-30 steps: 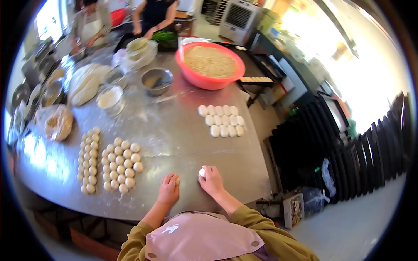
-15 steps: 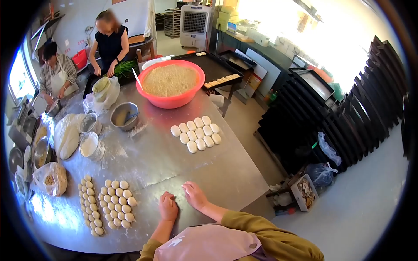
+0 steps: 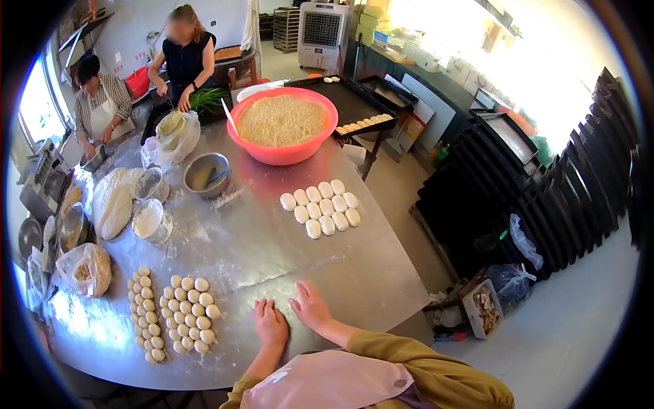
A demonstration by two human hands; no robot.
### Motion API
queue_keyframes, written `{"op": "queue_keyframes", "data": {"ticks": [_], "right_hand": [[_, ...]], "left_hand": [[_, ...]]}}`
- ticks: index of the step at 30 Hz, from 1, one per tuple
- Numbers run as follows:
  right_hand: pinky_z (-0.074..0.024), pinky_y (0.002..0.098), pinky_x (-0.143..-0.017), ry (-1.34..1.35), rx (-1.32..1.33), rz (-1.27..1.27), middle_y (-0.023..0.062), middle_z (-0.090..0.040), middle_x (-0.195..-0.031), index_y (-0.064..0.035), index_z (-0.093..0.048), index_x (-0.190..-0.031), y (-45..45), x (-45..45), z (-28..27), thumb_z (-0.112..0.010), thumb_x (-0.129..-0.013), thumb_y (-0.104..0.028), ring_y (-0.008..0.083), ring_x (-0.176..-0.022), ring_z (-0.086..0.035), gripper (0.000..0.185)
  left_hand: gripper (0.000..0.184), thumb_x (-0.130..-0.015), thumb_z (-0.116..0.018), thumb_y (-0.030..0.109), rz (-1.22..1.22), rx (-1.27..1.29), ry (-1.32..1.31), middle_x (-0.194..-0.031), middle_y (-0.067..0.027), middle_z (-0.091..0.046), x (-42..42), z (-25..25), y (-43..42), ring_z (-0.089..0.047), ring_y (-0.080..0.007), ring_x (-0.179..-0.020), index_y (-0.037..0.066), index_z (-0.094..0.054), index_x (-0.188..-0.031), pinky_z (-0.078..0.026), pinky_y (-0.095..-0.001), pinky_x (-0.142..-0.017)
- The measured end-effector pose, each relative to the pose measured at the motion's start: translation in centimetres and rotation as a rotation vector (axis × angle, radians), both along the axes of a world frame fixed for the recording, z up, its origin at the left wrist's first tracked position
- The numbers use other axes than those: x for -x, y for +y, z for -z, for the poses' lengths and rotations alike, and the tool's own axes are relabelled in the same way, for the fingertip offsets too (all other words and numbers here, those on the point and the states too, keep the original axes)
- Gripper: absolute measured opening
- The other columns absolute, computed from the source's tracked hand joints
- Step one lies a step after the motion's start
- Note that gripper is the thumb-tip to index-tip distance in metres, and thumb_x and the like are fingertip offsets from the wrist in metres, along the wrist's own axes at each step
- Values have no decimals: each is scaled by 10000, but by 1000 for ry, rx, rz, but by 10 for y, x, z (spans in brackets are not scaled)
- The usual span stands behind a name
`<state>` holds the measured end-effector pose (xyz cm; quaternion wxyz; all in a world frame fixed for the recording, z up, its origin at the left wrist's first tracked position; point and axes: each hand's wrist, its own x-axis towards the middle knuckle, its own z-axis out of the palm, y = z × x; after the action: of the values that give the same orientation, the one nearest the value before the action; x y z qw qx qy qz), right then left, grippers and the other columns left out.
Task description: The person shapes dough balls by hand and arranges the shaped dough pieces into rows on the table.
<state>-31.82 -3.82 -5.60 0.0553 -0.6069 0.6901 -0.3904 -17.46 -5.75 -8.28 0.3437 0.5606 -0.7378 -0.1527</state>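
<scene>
Steel-topped worktable [image 3: 371, 273], flour-streaked, in a workroom bright from both sides.

Item 1: your left hand [image 3: 272, 324], palm down, low over the metal, fingers close together. Item 2: your right hand [image 3: 310, 307], just beside it, palm down, fingers extended. Whatever either palm covers is hidden; you cannot be said to hold dough or not. Likely fault: heavy or uneven pressure would squash or tear any piece beneath; poorly dusted metal could make it stick.

Item 3: round dough balls [image 3: 192, 296], grouped left of your left hand, many touching. A leftward sweep of that arm could knock them or press them together; standing uncovered could dry their skins.

Item 4: oblong dough pieces [image 3: 326, 207], in close rows beyond your right hand. A careless reach could dent the nearest row.

Item 5: pink basin [image 3: 283, 157], heaped with crumbly filling [image 3: 281, 121], white handle [image 3: 229, 116] leaning at its edge; snagging that could scatter crumbs.

Markings, near to far: your apron [image 3: 334, 382] bears a white motif, no legible word. Reddish characters [image 3: 117, 69] on the far wall [image 3: 146, 27] and any badge on the air cooler [image 3: 321, 37] are too small to read.
</scene>
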Motion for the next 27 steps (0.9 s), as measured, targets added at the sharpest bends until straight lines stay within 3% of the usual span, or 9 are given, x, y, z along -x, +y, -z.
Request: {"op": "queue_keyframes", "data": {"ticks": [4,8,10,17,20,23,24,27], "right_hand": [[-484,420,-981,-4,24,-214,178,-600,-1167,33,-606,-1144,-5,0,26,-626,-864,-68,361,-1141,-569,299],[-479,426,-989,-78,76,-293,181,-601,-1156,34,-622,-1121,-9,7,40,-610,-842,-15,367,-1139,-567,283],[-472,432,-996,6,80,-224,186,-600,-1154,37,-623,-1122,-8,5,35,-606,-851,-13,374,-1143,-563,276],[-452,447,-1017,123,43,-239,205,-595,-1173,52,-619,-1122,-10,3,35,-578,-909,-56,392,-1148,-554,242],[-448,449,-1021,-270,-70,-135,211,-597,-1182,56,-617,-1122,-13,-4,35,-562,-924,-66,397,-1148,-553,239],[-445,449,-1025,17,8,-255,214,-592,-1197,57,-596,-1161,-15,4,43,-535,-948,-71,405,-1156,-547,256],[-447,453,-1024,62,17,-287,215,-587,-1217,55,-580,-1188,-14,7,37,-546,-949,-91,412,-1163,-547,282],[-461,454,-1010,-153,9,-120,213,-585,-1231,50,-576,-1198,-4,-2,-3,-580,-923,-98,415,-1171,-549,313]], "left_hand": [[209,-815,-591,-8,168,8,93,-1092,-179,-636,8,-4,-4,-565,-463,-1117,12,-673,-1006,-450,-505,-1010],[296,-816,-585,5,188,24,11,-1167,-204,-594,4,0,-3,-514,-464,-1189,-22,-642,-1105,-426,-496,-1030],[322,-822,-582,11,129,45,-35,-1197,-221,-576,10,-23,0,-501,-472,-1204,-42,-630,-1137,-422,-497,-1035],[378,-868,-539,10,125,-34,-113,-1283,-249,-529,11,-1,-4,-461,-491,-1244,-68,-576,-1236,-392,-506,-1058],[431,-856,-537,7,118,-48,-146,-1302,-257,-509,11,-8,-5,-438,-493,-1269,-76,-536,-1280,-385,-499,-1066],[484,-849,-568,47,111,-77,-177,-1321,-261,-493,11,-17,-6,-424,-494,-1283,-76,-505,-1313,-372,-502,-1079],[532,-845,-622,120,128,-105,-184,-1363,-274,-472,9,-22,-6,-397,-491,-1314,-80,-502,-1323,-344,-504,-1107],[528,-856,-634,141,74,-185,-9,-1374,-293,-463,6,-18,-7,-393,-499,-1315,-87,-507,-1315,-334,-512,-1112]]}}
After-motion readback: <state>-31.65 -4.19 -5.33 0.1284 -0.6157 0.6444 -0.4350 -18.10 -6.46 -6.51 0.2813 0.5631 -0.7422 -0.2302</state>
